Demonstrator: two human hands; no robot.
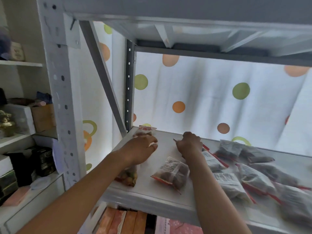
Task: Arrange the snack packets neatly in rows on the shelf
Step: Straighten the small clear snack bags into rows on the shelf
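Pressing left hand (141, 148) on corner packet (144, 131), right hand (190, 143) fisted nearby

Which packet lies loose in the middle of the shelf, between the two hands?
On the white shelf, look just in front of the right hand. There a clear packet of dark brown pieces lies alone, tilted, white label up, red edge toward the front. Unlike the heaped packets to its right, it touches none.

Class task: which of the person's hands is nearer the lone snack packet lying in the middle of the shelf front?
Right. The right hand sits just behind the lone packet; the left hand is farther off to its left.
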